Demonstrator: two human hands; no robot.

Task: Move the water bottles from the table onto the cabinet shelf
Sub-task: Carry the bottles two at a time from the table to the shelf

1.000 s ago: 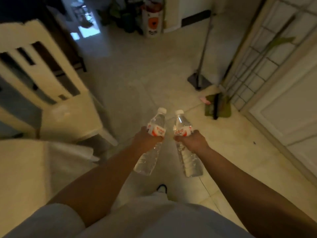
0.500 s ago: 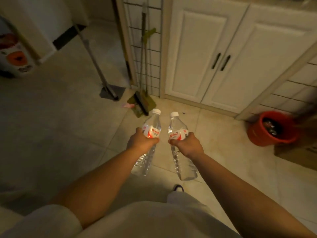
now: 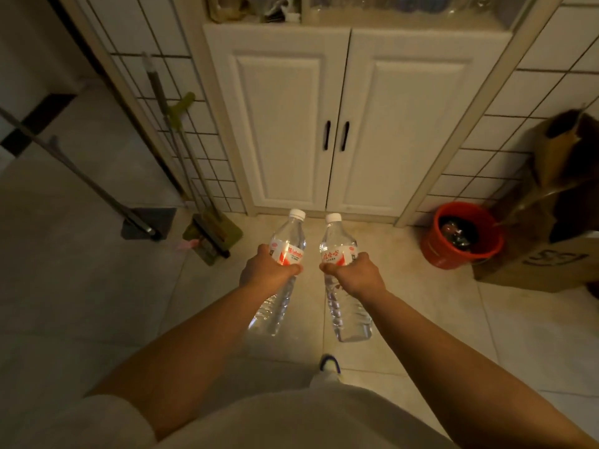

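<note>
- Although the cabinet shelf point(image 3: 402, 19) showed beyond both hands, the frame's top edge cut it off, and the things on it were too dim and blurred to name.
- Each palm hid the middle of its bottle, so only the caps, the shoulders, part of each red-and-white label and the clear lower bodies could be seen.
- Below the shelf, straight ahead of the hands, the white double cabinet doors point(image 3: 350, 124) stood closed, hiding whatever lay inside.
- Off to the right of the right hand sat a red bucket point(image 3: 437, 251) holding dark things that could not be made out; just beyond it stood a cardboard box point(image 3: 551, 254), partly cut by the frame's right edge.
- To the left of the left hand a green-headed mop point(image 3: 212, 230) leaned against the tiled wall, with a grey floor tool point(image 3: 147, 223) further left.
- The left hand point(image 3: 264, 270) was curled round the left water bottle point(image 3: 288, 234) at its label, cap pointing toward the cabinet.
- The right hand point(image 3: 355, 273) gripped the right water bottle point(image 3: 335, 241) the same way.
- Both bottles hung above the tiled floor, near each other but apart, their bases toward the person.
</note>
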